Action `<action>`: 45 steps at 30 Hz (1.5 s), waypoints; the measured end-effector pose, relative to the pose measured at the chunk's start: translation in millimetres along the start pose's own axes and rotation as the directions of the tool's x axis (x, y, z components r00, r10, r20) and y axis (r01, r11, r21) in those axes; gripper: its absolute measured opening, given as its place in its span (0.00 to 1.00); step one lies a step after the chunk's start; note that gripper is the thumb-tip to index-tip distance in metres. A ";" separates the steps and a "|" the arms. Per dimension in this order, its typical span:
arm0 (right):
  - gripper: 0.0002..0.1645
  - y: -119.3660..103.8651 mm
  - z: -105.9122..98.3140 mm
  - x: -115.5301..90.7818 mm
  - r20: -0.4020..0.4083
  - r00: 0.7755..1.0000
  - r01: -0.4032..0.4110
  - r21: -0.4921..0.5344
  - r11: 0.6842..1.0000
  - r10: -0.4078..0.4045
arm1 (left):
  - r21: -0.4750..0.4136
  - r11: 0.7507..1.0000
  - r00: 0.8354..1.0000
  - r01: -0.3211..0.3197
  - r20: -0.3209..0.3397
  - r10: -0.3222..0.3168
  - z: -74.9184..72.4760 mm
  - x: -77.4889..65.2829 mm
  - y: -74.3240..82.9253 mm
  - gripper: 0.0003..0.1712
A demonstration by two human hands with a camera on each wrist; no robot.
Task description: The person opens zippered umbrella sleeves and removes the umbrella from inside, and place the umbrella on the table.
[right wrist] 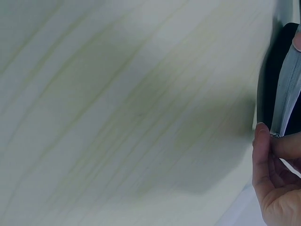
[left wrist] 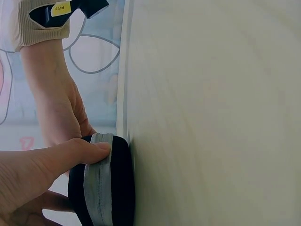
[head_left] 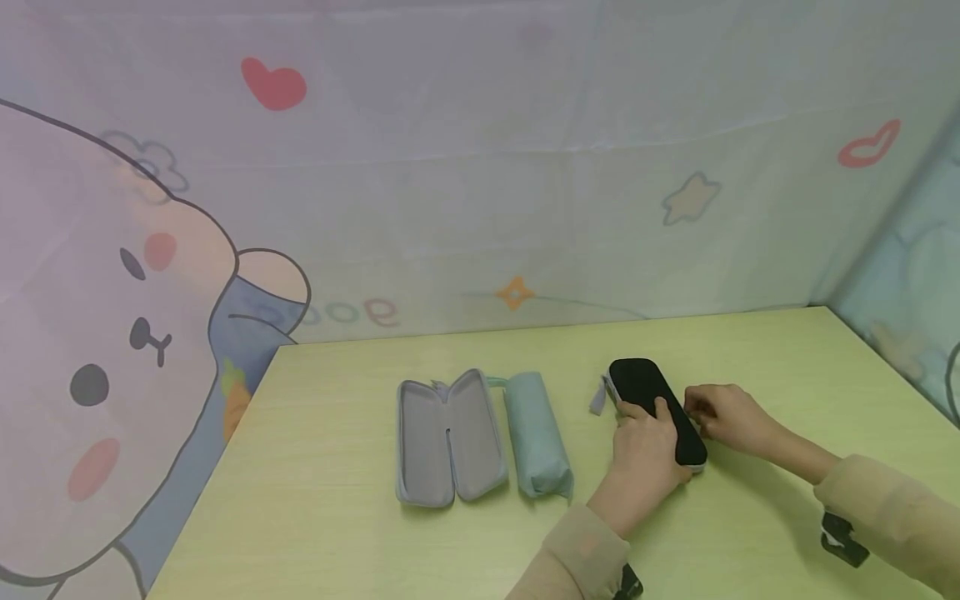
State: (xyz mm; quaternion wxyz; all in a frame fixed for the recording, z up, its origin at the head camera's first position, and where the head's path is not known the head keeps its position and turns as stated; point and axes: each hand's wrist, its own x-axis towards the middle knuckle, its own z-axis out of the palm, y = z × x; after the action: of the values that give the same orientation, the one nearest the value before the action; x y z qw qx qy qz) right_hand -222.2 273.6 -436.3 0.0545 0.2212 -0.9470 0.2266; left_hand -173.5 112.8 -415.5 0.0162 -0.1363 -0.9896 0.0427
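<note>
A black zip case (head_left: 643, 382) with a grey zipper band lies on the table at the right in the head view. My left hand (head_left: 647, 450) holds it across the top and near side. The left thumb presses the grey zipper band (left wrist: 99, 197) in the left wrist view. At the case's right edge, my right hand (head_left: 731, 414) pinches the zipper pull between thumb and forefinger. The right wrist view shows the zipper slider (right wrist: 275, 135) at those fingertips, with a gap in the zipper above it. The case's contents are hidden. A grey tab (head_left: 598, 396) hangs from its far left corner.
Left of the black case lies a closed mint-green pouch (head_left: 536, 433). Beside it, a grey case (head_left: 426, 442) lies spread open. A printed cloth (head_left: 450, 167) hangs behind the pale yellow table (head_left: 322, 500).
</note>
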 end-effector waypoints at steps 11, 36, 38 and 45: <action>0.18 -2.6 0.3 -1.7 -0.015 1.000 0.015 -0.019 1.000 -0.016 | 0.000 1.000 1.000 -0.002 0.000 0.002 0.0 -0.3 -1.1 0.56; 0.18 -3.9 -0.2 -11.5 -0.022 1.000 0.015 -0.025 1.000 -0.016 | -0.014 1.000 1.000 0.008 0.003 -0.008 0.1 1.0 -0.8 0.56; 0.18 -4.7 -0.6 -11.9 -0.018 1.000 0.009 -0.024 1.000 -0.009 | -0.008 1.000 1.000 0.007 0.005 -0.007 -0.2 1.1 -0.6 0.56; 0.19 -6.1 -0.8 -14.4 -0.048 0.998 0.037 -0.026 0.999 -0.038 | -0.010 1.000 1.000 0.005 0.005 -0.005 -0.3 0.6 0.4 0.56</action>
State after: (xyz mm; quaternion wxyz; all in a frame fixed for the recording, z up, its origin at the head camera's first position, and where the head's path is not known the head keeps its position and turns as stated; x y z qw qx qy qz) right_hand -206.6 274.8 -436.0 0.0842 0.2329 -0.9438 0.2190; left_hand -173.9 113.4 -415.2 0.0133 -0.1341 -0.9902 0.0379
